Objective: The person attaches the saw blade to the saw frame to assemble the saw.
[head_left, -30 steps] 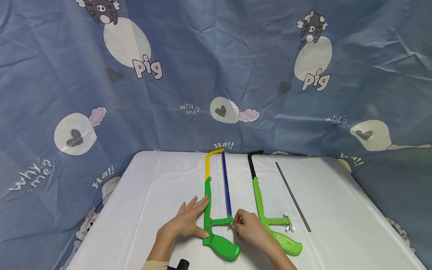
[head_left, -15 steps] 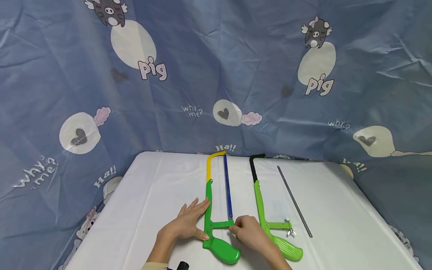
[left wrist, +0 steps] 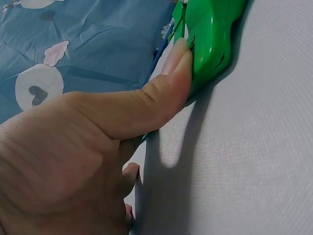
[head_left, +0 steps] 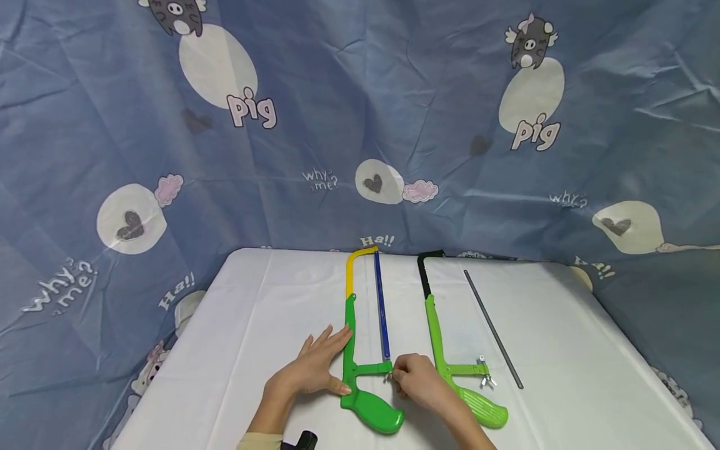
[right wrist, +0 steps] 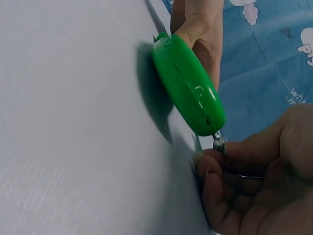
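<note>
A hacksaw (head_left: 349, 337) with a green handle, yellow front bow and blue blade (head_left: 382, 306) lies on the white table. My left hand (head_left: 315, 365) rests against its frame with fingers spread and straight; the thumb presses near the handle, as the left wrist view also shows. At the end of the green crossbar, my right hand (head_left: 419, 378) pinches the small metal wing nut (right wrist: 219, 143) between thumb and curled forefinger. The blade runs from the yellow bow's tip down to that crossbar. In the right wrist view the green handle (right wrist: 188, 88) stands just beyond the fingers.
To the right lies a second hacksaw (head_left: 434, 331), light green with a black bow and a wing nut (head_left: 487, 380) on its crossbar. A loose grey blade (head_left: 495, 331) lies beside it. Blue patterned cloth (head_left: 315, 125) hangs behind the table (head_left: 270, 300).
My right fingers have shifted slightly at the wing nut, which was covered half a second ago and shows now. My left hand stays on the frame; the head view has tilted a little.
</note>
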A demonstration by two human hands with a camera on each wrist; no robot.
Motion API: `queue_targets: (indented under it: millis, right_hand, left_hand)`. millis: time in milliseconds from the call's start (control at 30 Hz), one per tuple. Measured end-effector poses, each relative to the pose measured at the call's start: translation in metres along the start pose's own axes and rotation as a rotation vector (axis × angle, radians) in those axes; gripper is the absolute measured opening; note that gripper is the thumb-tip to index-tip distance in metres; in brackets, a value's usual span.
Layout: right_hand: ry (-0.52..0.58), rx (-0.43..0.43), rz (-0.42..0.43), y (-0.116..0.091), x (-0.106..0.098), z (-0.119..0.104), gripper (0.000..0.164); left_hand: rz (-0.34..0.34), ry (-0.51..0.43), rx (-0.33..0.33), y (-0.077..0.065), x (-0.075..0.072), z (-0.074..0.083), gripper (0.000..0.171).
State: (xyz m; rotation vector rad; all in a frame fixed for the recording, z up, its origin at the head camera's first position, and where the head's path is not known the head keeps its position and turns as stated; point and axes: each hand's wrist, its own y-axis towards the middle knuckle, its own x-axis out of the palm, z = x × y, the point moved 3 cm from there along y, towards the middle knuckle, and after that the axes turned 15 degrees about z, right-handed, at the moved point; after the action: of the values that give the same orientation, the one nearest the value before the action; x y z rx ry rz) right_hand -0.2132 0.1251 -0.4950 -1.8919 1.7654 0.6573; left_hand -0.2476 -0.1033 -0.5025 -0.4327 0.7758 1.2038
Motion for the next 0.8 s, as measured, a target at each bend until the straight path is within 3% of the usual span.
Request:
queue_targets:
  millis: [367,800]
  right_hand:
    - [-0.031,-0.065,0.079,-0.003,0.002,-0.002,0.014]
    - [-0.21,-0.106,0.158,-0.003,0.005,-0.011,0.019]
  left_hand:
    - [0.0,0.007,0.002,0.0,-0.001,0.001,0.116]
    - [0.007,0.015,-0.002,0.0,0.0,0.0,0.115]
